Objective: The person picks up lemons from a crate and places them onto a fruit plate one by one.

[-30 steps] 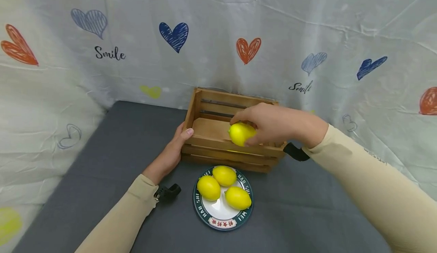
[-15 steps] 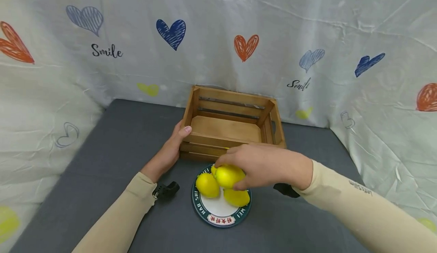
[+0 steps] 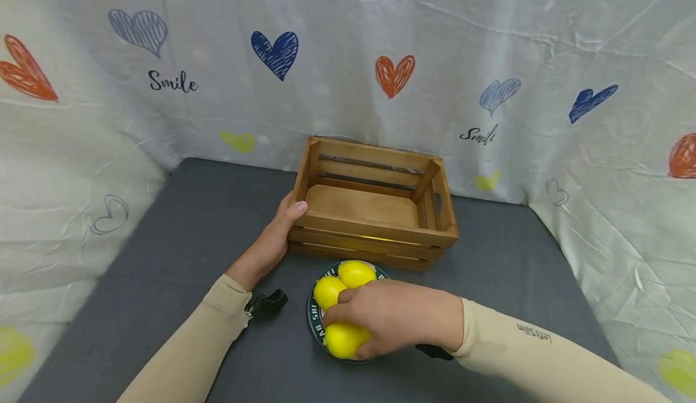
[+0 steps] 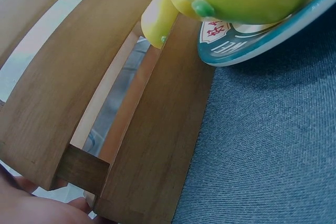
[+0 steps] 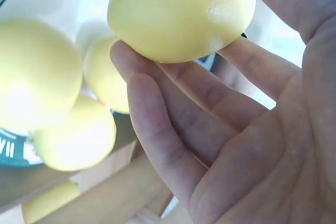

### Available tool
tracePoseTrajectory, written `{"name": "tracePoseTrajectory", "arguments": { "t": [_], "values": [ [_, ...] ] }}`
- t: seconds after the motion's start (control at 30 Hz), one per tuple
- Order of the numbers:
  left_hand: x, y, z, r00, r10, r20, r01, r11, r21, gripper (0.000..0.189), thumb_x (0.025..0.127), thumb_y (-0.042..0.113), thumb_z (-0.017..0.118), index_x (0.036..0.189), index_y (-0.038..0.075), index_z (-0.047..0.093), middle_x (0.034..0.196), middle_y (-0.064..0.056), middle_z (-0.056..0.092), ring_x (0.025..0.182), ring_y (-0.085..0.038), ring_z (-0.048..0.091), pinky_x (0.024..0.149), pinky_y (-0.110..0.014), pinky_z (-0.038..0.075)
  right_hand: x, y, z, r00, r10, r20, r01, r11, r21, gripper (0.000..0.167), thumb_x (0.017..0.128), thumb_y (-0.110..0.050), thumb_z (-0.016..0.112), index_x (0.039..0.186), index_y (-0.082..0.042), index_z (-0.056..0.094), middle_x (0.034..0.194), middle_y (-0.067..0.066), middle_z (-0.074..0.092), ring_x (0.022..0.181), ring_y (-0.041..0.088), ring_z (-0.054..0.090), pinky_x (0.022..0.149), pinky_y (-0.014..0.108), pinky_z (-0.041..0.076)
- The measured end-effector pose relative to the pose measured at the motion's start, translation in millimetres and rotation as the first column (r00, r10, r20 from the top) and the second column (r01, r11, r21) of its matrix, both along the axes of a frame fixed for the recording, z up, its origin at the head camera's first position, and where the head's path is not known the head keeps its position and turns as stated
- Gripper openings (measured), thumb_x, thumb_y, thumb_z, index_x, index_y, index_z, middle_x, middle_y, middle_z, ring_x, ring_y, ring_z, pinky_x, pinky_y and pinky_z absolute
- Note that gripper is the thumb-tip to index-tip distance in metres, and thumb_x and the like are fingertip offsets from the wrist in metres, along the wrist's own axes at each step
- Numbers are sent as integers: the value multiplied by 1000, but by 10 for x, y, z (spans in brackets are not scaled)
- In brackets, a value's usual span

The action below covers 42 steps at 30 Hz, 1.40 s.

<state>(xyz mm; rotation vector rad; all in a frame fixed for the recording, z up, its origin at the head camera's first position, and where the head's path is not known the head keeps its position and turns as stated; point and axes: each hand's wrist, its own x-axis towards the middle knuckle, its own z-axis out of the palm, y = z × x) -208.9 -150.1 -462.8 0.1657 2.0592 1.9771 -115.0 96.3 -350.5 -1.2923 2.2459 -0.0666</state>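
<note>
My left hand (image 3: 269, 243) grips the left end of the wooden crate (image 3: 348, 234), with its thumb on the rim. In the head view, my right hand (image 3: 394, 315) holds a yellow lemon (image 3: 345, 341) over the front of a green-rimmed plate (image 3: 313, 315). The right wrist view shows the held lemon (image 5: 178, 17) between thumb and fingers. Two other lemons are visible on the plate, one at the back (image 3: 356, 274) and one at the left (image 3: 328, 292). A third plate lemon shows in the right wrist view; the hand hides it from the head camera.
Yellow shows through the crate's front slats, where a lemon (image 3: 377, 238) lies inside against the front wall. A grey cloth (image 3: 228, 209) covers the table. A white curtain (image 3: 337, 89) printed with hearts hangs behind the crate.
My right hand has carried the lemon from over the crate's front edge down toward me, to the front of the plate. The left hand has kept its grip on the crate.
</note>
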Motion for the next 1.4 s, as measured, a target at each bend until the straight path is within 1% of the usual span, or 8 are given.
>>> {"name": "tracePoseTrajectory", "arguments": {
  "t": [0.17,0.27,0.5,0.83,0.97,1.13,1.27,1.4],
  "values": [
    [9,8,0,1000,4,3,-4,1000,-8,95,104,64,43,174,26,-9,181,-8,-11,166,-35,0,132,-69,-5,43,-20,-107,996,43,-76,-42,999,15,55,90,-32,90,140,-36,67,119,-13,68,92,1,58,86,22,54],
    [20,16,14,1000,3,3,-3,1000,-5,95,104,62,42,174,25,-10,181,-8,-12,166,-35,-1,132,-69,-5,56,-20,-159,993,54,-104,-52,998,19,55,89,-32,90,139,-36,67,117,-13,68,90,1,58,84,22,54],
    [32,22,24,1000,0,12,0,1000,-19,95,104,62,41,174,23,-11,181,-9,-15,166,-36,-5,130,-71,-8,81,-4,-262,996,33,-89,-31,999,21,57,87,-30,91,139,-38,68,117,-13,68,91,2,57,82,23,54],
    [41,12,11,1000,7,16,-7,1000,-8,96,104,63,43,174,24,-11,181,-8,-14,166,-34,-5,132,-68,-6,104,7,-371,992,46,-116,-44,999,16,57,86,-31,92,138,-38,69,116,-15,68,91,3,57,84,24,54],
    [36,-4,-2,1000,4,6,-4,1000,2,93,105,61,42,174,25,-10,181,-7,-13,166,-34,-4,131,-69,-6,95,4,-383,992,45,-115,-44,999,9,58,86,-32,92,139,-38,68,116,-15,68,90,2,57,83,24,54],
    [31,-12,11,1000,2,-2,-2,1000,6,92,106,59,42,174,25,-10,181,-7,-13,166,-34,-3,131,-69,-6,89,18,-377,993,41,-114,-42,999,-4,58,87,-31,92,139,-37,68,116,-13,68,90,2,57,82,24,54],
    [25,-10,17,1000,-4,-6,4,1000,8,93,105,60,42,174,25,-10,181,-7,-12,166,-33,-3,131,-68,-6,73,40,-352,992,31,-120,-32,999,-13,55,89,-31,90,139,-36,69,115,-13,68,92,1,58,83,24,55],
    [19,0,22,1000,-10,-16,10,1000,14,93,105,60,43,174,24,-9,181,-7,-12,166,-33,-3,132,-67,-5,57,68,-300,993,0,-118,-2,1000,-14,53,91,-31,89,140,-33,69,120,-13,69,97,0,61,88,25,57]
  ]
}}
